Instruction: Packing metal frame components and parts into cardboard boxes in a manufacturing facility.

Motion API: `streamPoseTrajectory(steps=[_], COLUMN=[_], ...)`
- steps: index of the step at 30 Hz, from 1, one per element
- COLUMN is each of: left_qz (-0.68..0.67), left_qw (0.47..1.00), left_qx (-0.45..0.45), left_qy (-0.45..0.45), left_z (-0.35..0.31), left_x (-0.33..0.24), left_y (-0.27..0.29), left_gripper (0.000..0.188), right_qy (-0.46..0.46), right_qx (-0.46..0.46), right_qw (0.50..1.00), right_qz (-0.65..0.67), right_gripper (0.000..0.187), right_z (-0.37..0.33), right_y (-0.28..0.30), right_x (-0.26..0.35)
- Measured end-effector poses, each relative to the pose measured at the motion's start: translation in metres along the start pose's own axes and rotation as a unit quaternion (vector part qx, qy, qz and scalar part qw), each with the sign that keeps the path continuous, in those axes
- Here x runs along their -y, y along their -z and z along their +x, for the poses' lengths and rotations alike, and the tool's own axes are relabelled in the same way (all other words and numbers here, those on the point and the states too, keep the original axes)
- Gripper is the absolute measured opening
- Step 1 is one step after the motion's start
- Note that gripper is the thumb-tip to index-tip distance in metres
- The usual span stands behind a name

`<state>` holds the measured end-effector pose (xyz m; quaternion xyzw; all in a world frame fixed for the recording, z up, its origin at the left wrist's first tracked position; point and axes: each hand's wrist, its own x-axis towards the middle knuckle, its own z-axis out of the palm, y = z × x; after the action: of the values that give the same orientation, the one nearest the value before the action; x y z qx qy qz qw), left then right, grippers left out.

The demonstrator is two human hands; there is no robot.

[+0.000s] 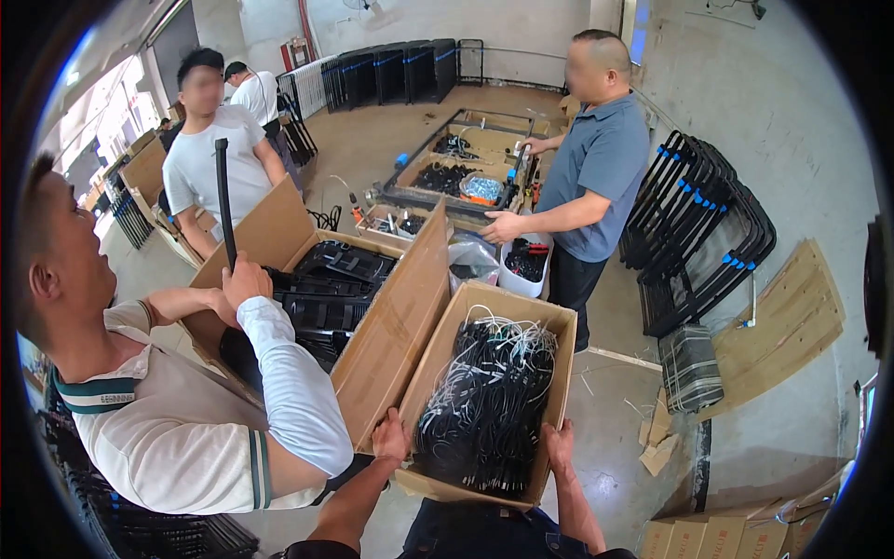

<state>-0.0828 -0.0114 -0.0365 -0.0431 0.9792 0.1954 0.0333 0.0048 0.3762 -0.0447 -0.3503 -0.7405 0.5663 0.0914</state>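
Left hand (391,436) and right hand (559,444) grip the box (548,317) by its sides; uneven support could tip it, spilling cables (484,410).

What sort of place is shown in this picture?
Probably an assembly workshop: black frames stand stacked by the wall, small black parts lie on a worktable, and a carton holds many cables.

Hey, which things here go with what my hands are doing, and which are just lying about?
With your hands:
- box, held at its sides by your left hand and right hand
- cables, inside it

Seemingly just lying about:
- checked bundle, on the floor
- brown sheet, by the wall
- cardboard scraps, on the floor
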Motion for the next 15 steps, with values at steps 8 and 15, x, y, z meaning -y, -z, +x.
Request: streamPoseTrajectory(steps=[8,15], left_qz=[0.007,-0.007], left_qw=[1.0,1.0], left_qx=[-0.004,0.018], left_qy=[-0.003,0.017], left_z=[-0.001,0.0], left_x=[-0.001,0.021], left_y=[0.006,-0.02], left_gripper=[0.032,0.029], right_qy=[0.024,0.037], right_qx=[-0.009,0.0], right_qw=[0.999,0.998], right_qz=[0.047,0.043], right_gripper=[0.036,0.038], right_z=[0.01,0.012], right_y=[-0.009,-0.011], right_x=[-0.025,-0.024])
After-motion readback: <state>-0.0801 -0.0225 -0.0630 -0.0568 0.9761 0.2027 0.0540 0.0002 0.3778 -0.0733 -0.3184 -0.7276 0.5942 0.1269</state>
